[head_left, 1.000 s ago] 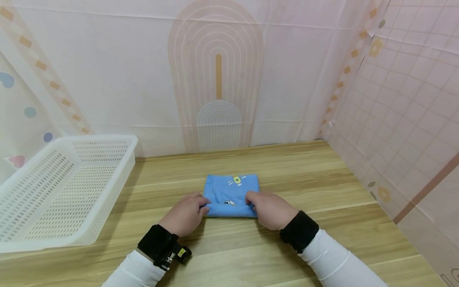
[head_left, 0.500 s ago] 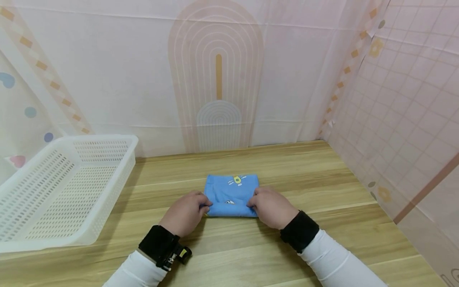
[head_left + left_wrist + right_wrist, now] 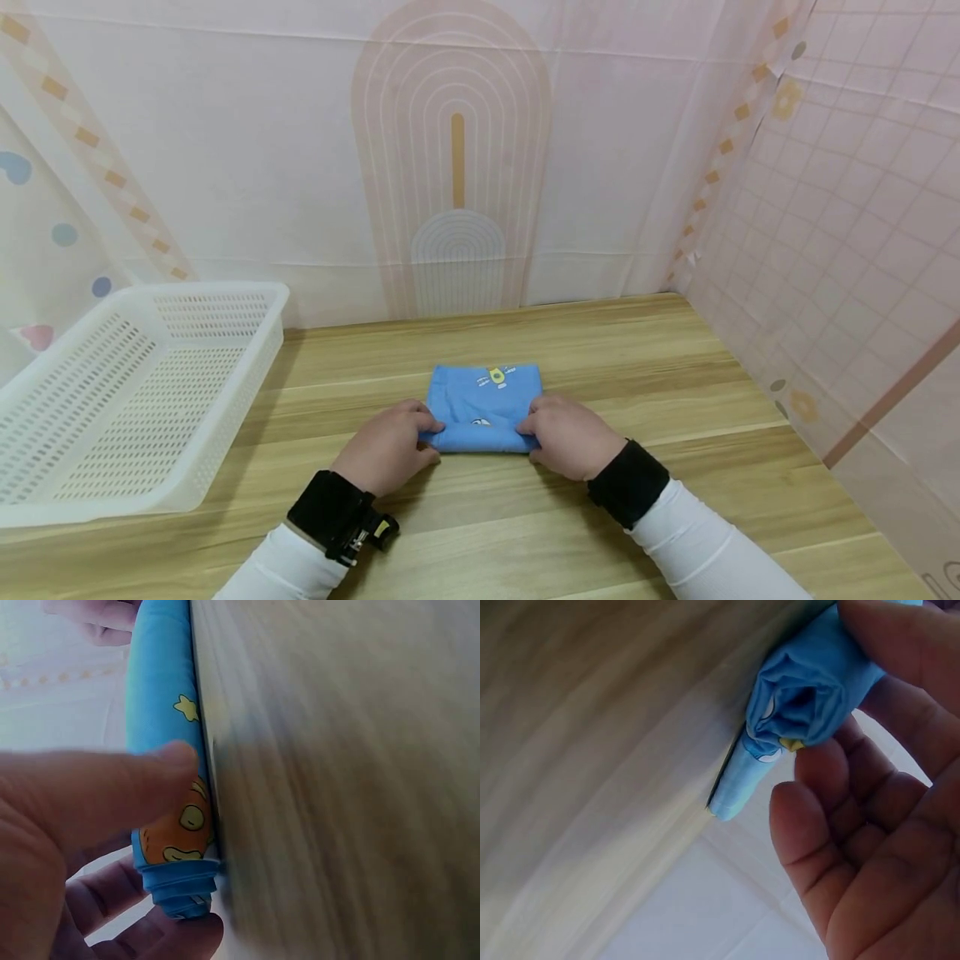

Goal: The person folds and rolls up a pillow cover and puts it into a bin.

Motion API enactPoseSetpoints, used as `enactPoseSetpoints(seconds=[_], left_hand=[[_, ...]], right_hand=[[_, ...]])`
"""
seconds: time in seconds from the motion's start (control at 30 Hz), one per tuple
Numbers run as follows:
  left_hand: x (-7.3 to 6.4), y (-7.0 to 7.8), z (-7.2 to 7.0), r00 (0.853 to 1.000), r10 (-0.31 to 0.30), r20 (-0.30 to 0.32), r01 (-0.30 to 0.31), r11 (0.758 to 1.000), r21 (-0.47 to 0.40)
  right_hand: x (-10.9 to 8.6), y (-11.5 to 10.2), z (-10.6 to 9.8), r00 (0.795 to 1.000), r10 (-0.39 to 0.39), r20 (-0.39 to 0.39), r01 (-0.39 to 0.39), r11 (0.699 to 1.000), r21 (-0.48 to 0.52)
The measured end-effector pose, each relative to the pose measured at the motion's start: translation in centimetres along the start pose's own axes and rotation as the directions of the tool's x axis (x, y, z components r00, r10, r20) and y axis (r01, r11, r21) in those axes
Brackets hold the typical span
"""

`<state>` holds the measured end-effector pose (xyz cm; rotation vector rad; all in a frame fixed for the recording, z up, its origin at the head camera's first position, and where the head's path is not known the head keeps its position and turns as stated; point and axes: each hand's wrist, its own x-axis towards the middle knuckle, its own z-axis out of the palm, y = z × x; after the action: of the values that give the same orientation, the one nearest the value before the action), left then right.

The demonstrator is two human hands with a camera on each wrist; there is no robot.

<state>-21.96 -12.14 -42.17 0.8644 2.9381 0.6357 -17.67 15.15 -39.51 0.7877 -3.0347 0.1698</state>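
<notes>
A blue cloth [image 3: 480, 400] with cartoon prints lies on the wooden table, its near edge rolled into a tube and its far part flat. At the tube's left end, my left hand [image 3: 386, 448] holds it between thumb and fingers. The left wrist view shows the thumb [image 3: 97, 784] across the roll [image 3: 159, 690], by an orange print, with fingers behind. My right hand [image 3: 572, 439] grips the other end. In the right wrist view, the layered spiral end [image 3: 802, 697] shows beside the thumb, and the lower fingers are loosely bent beneath.
A white perforated plastic basket [image 3: 197, 467] stands on the table [image 3: 637, 358] at the left. A patterned fabric backdrop [image 3: 622, 167] rises behind the table and along its right side. Black bands [image 3: 627, 483] with cameras wrap both wrists.
Both hands stay at the roll's ends. Their thumbs have come down to its near side, while the index fingers rest over the top. The cloth has barely shifted.
</notes>
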Motion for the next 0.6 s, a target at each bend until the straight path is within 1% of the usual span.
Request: enactPoseSetpoints(seconds=[0.17, 0.43, 0.5, 0.6], left_hand=[[0.02, 0.12, 0.06, 1.000, -0.004, -0.004, 0.004, 1.000, 0.009], [-0.03, 0.34, -0.06, 1.000, -0.015, 0.013, 0.015, 1.000, 0.004], [-0.01, 0.37, -0.03, 1.000, -0.014, 0.016, 0.014, 1.000, 0.003], [0.07, 0.39, 0.07, 1.000, -0.004, 0.016, 0.004, 1.000, 0.007]], right_hand=[[-0.10, -0.08, -0.07, 1.000, -0.011, -0.023, 0.010, 1.000, -0.007], [-0.19, -0.13, -0.23, 0.999, -0.025, -0.027, 0.025, 1.000, 0.001], [-0.20, -0.15, -0.26, 1.000, -0.022, -0.020, 0.022, 1.000, 0.005], [-0.22, -0.23, -0.30, 1.000, 0.003, -0.005, -0.003, 1.000, 0.010]])
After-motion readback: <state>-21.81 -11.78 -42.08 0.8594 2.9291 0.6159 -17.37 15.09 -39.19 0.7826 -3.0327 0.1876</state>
